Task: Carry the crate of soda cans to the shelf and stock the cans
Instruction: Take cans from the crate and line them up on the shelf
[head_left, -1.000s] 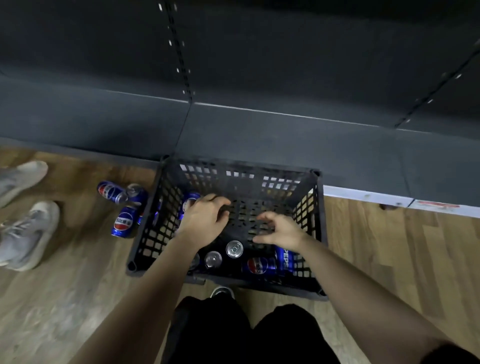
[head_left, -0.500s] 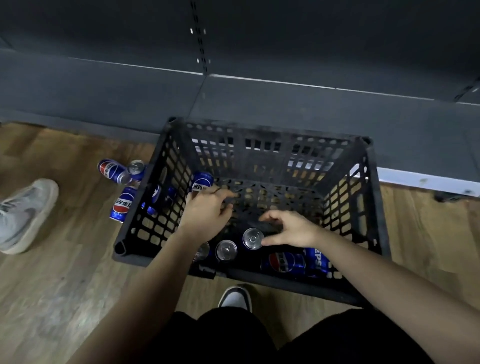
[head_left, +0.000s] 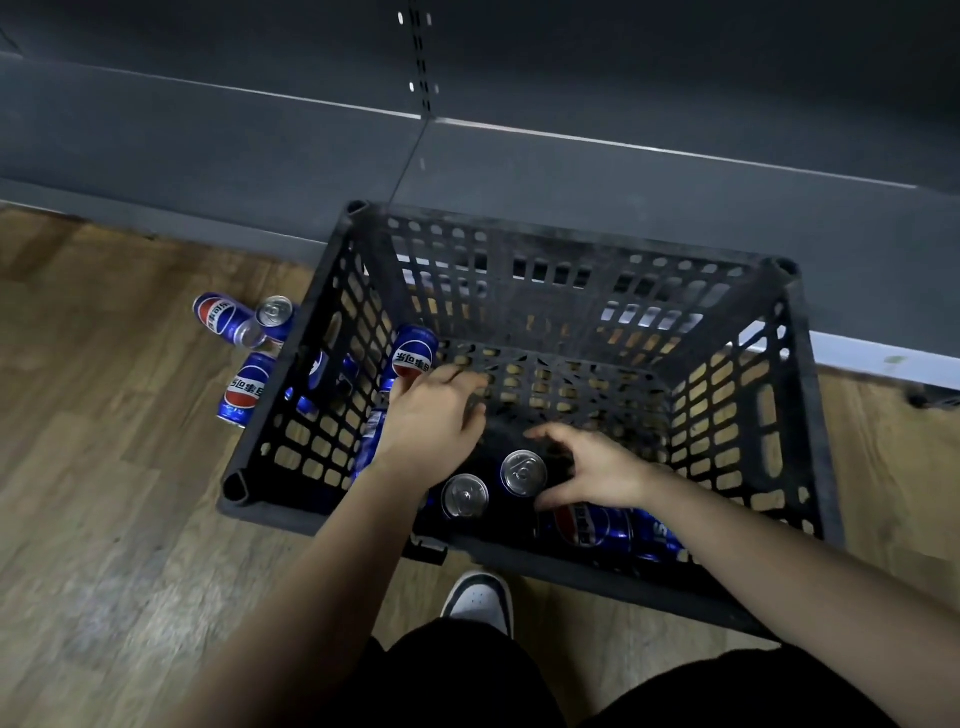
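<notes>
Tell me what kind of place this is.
Probably a shop aisle or stockroom: dark grey metal shelving with a slotted upright, a black plastic lattice crate holding blue soda cans, more cans loose on the wood-look floor.

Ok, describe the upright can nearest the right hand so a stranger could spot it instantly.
Find the black crate on the wooden floor before the dark shelf. Near its front wall two cans stand with silver tops showing. Take the upright can closer to the right hand; its twin sits left, and the blue cans beside it lie flat.
</notes>
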